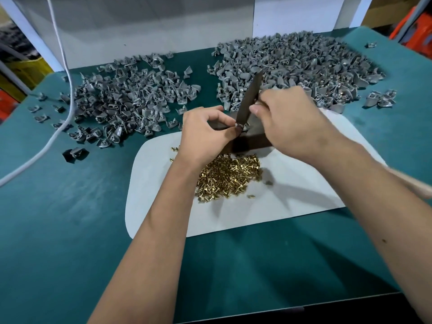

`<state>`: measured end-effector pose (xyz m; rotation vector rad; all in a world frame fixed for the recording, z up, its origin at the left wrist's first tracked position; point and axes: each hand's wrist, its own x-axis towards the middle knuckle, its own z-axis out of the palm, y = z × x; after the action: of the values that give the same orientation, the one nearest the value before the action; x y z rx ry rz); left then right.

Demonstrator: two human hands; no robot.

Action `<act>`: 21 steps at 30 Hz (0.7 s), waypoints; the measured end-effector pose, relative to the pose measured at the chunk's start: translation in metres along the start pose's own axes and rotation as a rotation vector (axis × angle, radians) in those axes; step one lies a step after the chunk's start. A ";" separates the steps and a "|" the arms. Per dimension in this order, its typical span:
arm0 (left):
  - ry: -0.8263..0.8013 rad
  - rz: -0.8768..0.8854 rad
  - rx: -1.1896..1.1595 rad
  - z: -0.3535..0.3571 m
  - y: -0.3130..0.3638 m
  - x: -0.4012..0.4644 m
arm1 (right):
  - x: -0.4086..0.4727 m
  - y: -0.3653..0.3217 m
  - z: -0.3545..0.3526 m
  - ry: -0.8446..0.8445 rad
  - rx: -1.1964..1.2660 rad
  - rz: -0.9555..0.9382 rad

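Note:
My left hand [205, 129] pinches a small grey metal part [239, 126] on top of a dark block [250, 142] at the middle of the table. A flat dark metal bar [248, 97] stands tilted, its lower end on that part, and my right hand [287, 115] grips it around its middle. In front of the block a heap of small brass rivets [230, 177] lies on a white sheet [163, 206]. Part of the block is hidden behind both hands.
Two large heaps of grey metal parts lie on the green table [70, 218], one at the back left [124, 101] and one at the back right [292, 64]. A white cable [58, 127] runs down the left side. White panels stand behind.

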<state>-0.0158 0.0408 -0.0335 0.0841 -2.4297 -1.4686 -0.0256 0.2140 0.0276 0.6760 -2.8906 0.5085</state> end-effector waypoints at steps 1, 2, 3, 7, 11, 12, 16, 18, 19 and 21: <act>-0.001 -0.002 0.006 0.000 0.001 -0.001 | 0.001 -0.001 -0.003 -0.013 -0.009 -0.005; 0.003 -0.005 0.008 -0.001 0.001 -0.001 | 0.004 0.000 -0.007 0.011 0.008 -0.014; 0.009 -0.010 0.006 -0.001 0.001 -0.001 | 0.005 0.001 -0.011 0.083 0.053 -0.031; 0.008 -0.045 -0.023 0.000 0.001 0.000 | 0.002 0.000 -0.009 0.197 0.082 -0.045; -0.012 -0.053 -0.051 -0.001 0.004 -0.003 | 0.006 0.000 -0.008 -0.028 -0.032 -0.019; -0.010 -0.052 -0.050 -0.001 0.003 -0.003 | 0.007 0.001 -0.012 0.016 -0.014 -0.025; -0.003 -0.057 -0.037 -0.001 0.002 0.000 | 0.003 0.003 -0.010 0.261 0.068 -0.026; 0.005 -0.064 -0.029 -0.002 0.005 -0.001 | 0.000 0.001 -0.001 0.049 -0.057 -0.011; 0.002 -0.066 -0.031 -0.002 0.006 -0.002 | 0.000 0.001 -0.003 -0.005 -0.067 -0.004; -0.001 -0.075 -0.039 -0.002 0.006 -0.004 | 0.004 0.004 -0.012 0.022 -0.056 -0.012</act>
<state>-0.0109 0.0425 -0.0276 0.1686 -2.4221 -1.5469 -0.0306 0.2198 0.0387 0.6751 -2.8670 0.4294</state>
